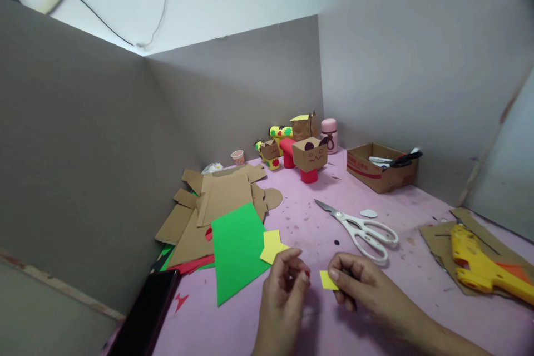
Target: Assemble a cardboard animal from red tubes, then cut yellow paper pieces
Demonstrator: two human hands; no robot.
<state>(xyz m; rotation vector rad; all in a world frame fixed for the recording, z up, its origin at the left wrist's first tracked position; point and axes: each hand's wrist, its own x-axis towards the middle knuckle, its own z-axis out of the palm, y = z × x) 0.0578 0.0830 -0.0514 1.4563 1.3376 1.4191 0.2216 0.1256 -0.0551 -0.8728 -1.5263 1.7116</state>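
Note:
My right hand (354, 281) pinches a small yellow paper piece (329, 280) between thumb and fingers, low over the pink table. To its left, my left hand (287, 289) is curled, with a tiny red piece (306, 273) at its thumb and fingertips; its exact shape is hidden. Behind that hand lie yellow paper scraps (272, 246), partly over a green sheet (237, 253). White-handled scissors (362, 231) rest with their blades slightly apart, beyond my right hand. An oval white piece (369, 213) lies beside them.
Flattened cardboard (225, 194) covers the left side, near a dark phone-like device (144, 311). At the back stand a red-bodied cardboard animal (309, 154), several others and a pink bottle (329, 136). A tool box (379, 172) and yellow glue gun (475, 261) are on the right.

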